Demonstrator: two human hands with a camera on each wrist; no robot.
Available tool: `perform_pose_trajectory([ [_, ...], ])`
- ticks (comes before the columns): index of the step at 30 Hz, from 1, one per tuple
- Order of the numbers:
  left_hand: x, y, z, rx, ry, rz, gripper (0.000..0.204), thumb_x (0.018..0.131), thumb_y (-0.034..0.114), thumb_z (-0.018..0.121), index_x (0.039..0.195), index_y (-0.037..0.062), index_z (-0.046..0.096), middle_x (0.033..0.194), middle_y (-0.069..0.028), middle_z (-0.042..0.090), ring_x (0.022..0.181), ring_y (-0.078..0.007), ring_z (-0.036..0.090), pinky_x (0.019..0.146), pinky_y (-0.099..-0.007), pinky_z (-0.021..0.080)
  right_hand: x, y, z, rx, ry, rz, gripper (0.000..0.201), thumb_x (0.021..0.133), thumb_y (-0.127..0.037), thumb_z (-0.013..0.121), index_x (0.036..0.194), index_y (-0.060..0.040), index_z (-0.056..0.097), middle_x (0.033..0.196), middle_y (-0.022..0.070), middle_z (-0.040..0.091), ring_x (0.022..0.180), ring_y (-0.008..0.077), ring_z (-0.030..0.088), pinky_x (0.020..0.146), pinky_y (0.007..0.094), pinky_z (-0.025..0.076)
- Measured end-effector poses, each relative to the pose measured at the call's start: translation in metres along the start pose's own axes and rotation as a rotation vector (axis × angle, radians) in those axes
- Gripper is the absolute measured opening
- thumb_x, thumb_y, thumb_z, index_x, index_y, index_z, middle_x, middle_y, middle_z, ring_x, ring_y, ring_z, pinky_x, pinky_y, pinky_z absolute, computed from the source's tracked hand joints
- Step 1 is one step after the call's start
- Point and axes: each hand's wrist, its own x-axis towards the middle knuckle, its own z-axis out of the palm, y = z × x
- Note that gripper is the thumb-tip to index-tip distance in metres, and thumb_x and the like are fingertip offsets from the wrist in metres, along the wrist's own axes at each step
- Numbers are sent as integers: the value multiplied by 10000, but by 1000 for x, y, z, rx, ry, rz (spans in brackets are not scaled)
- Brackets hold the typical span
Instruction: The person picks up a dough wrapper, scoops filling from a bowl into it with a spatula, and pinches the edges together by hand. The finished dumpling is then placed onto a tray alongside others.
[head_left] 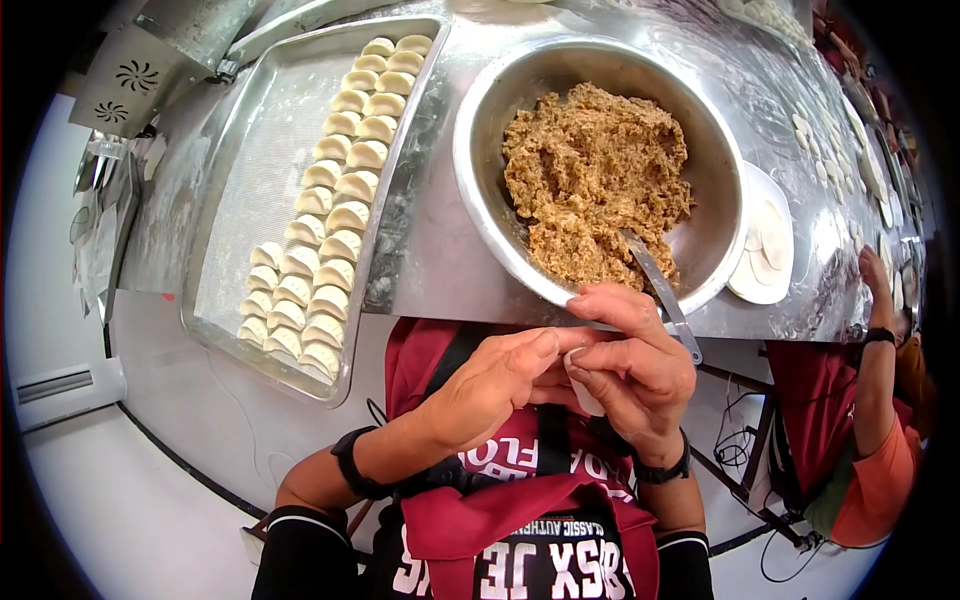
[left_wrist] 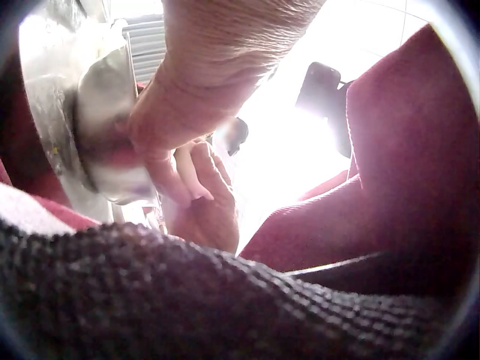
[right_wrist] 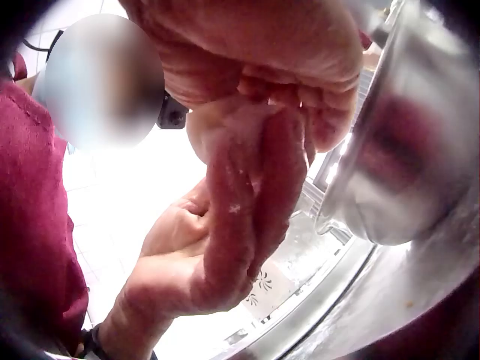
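Both hands meet in front of the person's chest, below the near rim of a steel bowl. A pale folded dumpling shows between them, partly covered by fingers. The left hand comes in from the left and pinches one side of it. On the other side, the right hand grips its edge with thumb and curled fingers. In the right wrist view the dumpling's pale dough lies against the left fingers, under the right hand. The left wrist view shows a strip of dough between fingers.
The steel bowl holds brown minced filling with a flat metal spatula stuck in it. To the left, a tray carries rows of dumplings. Round wrappers lie on a white plate. Another person's arm is at right.
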Motion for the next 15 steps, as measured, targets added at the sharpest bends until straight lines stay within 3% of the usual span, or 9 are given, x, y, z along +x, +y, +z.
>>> perform_pose_trajectory([
  [4, 1, 1, 1, 41, 23, -11, 506, 962, 307, 361, 1277, -89, 367, 1243, -184, 466, 1153, -251, 483, 977, -406, 401, 5, -15, 3, 52, 51, 161, 151, 667, -18, 707, 796, -16, 631, 1067, 170, 598, 1015, 305, 560, 831, 354, 454],
  [10, -1, 1, 6, 86, 32, 31, 523, 970, 350, 332, 1242, -89, 414, 1148, -157, 513, 1046, -209, 537, 945, -333, 427, -2, 8, -5, 69, -109, -50, 238, 639, -47, 735, 864, -27, 661, 1133, 176, 570, 1020, 303, 559, 840, 340, 452],
  [12, -1, 1, 6, 86, 25, 37, 514, 970, 345, 333, 1237, -86, 418, 1149, -154, 512, 1050, -207, 534, 943, -336, 428, -2, 8, -6, 60, -114, -57, 253, 636, -48, 738, 878, -28, 666, 1152, 177, 558, 1022, 297, 561, 836, 337, 455],
  [15, 0, 0, 3, 47, 12, 43, 494, 970, 330, 335, 1244, -76, 408, 1161, -148, 504, 1063, -202, 525, 938, -341, 429, 1, -4, -5, 75, -70, 77, 240, 644, -40, 732, 875, -27, 668, 1166, 178, 551, 1026, 292, 562, 832, 338, 460],
])
